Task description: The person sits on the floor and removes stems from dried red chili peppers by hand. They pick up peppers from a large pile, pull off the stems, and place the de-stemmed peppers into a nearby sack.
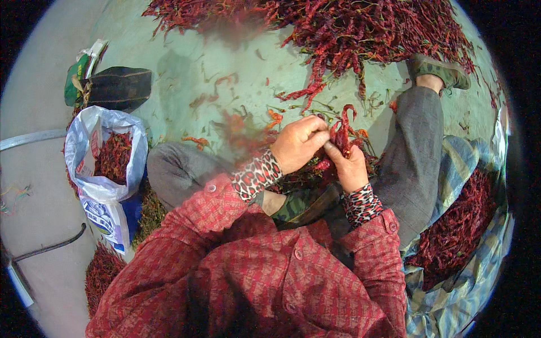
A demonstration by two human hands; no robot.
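In front of my lap, both hands meet at a small bunch of dried red chili peppers [343, 131]. My right hand [353, 169] grips the bunch between thumb and fingers, and the curled tips point up and away from me. The bent fingers of my left hand [299, 143] pinch at the near-left side of the same bunch; what lies under the fingertips is partly hidden. Below the hands, more chilies and greenish stems [296, 179] lie between my legs, by a camouflage shoe [304, 207].
A big heap of dried chilies [380, 29] spreads across the far floor [177, 101]. To the left stands a white woven sack [137, 169] with chilies inside, near a dark bag [120, 88]. On the right, a striped cloth sack [458, 158] holds chilies [458, 232].
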